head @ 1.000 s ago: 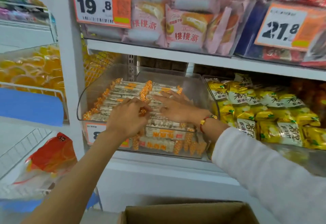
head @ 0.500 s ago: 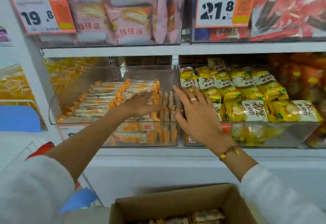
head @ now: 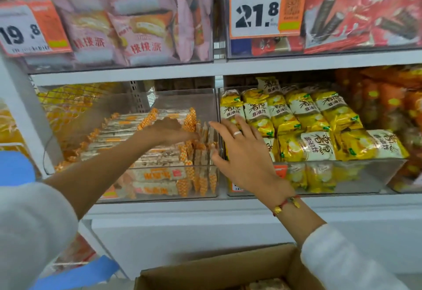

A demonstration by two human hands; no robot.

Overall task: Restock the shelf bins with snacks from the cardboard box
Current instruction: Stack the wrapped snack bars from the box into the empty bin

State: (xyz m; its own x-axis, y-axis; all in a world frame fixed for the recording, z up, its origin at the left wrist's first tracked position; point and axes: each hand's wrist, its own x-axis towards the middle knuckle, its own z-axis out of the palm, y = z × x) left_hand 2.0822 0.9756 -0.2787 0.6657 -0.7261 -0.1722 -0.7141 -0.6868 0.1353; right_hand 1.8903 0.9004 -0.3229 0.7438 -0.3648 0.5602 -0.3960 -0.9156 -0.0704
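A clear shelf bin holds rows of orange-and-white snack bars, and a few bars stand upright against its right wall. My left hand reaches inside the bin and lies flat on the bars beside the upright ones, gripping nothing. My right hand is at the bin's right front corner with its fingers spread and empty, the thumb next to the upright bars. The open cardboard box sits below the shelf, with more bars visible in it.
To the right stands a bin of yellow snack packets. The shelf above carries pink cake packs and red packs behind a 21.8 price tag. A blue panel is at the far left.
Both hands were on the bars at the bin's middle. My left hand has slid to the bin's right side, and my right hand has moved out to its right front corner.
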